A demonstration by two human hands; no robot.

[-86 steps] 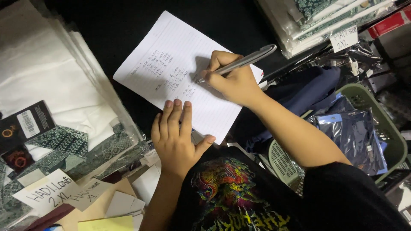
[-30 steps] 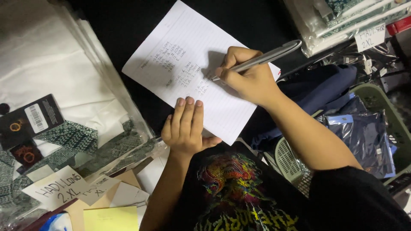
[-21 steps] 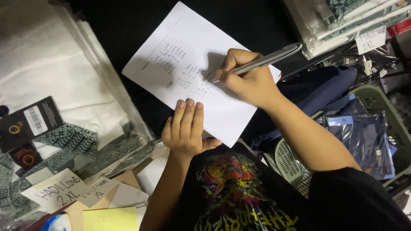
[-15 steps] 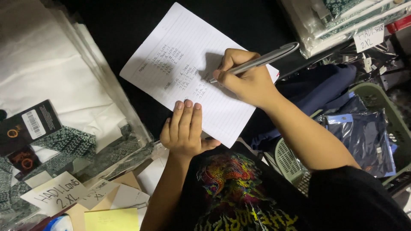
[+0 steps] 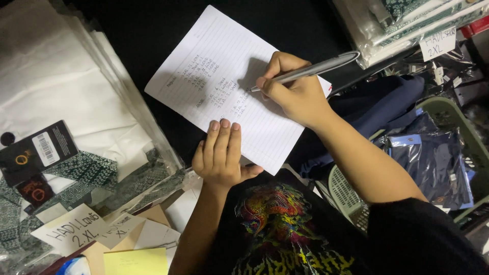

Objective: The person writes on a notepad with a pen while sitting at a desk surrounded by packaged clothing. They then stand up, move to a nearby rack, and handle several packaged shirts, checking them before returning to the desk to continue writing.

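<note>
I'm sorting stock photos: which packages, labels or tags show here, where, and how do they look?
Black hang tag with white barcode patch, left, on bagged patterned cloth.
White handwritten paper label, bottom left, tilted.
White paper label, top right, on clear bags.
Clear bag of navy cloth, in green basket, right.

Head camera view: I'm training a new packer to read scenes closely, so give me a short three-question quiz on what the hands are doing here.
1. True or false: the left hand lies flat on the lined sheet of paper.
2. What does the right hand hold? A) scissors B) a grey pen C) a tape roll
3. Fill in: to the right of the right forearm, folded dark blue garments in clear bags sit in a green ____.

Key
1. True: its fingers press on the sheet's lower edge.
2. B: the grey pen has its tip on the paper.
3. basket.
</note>
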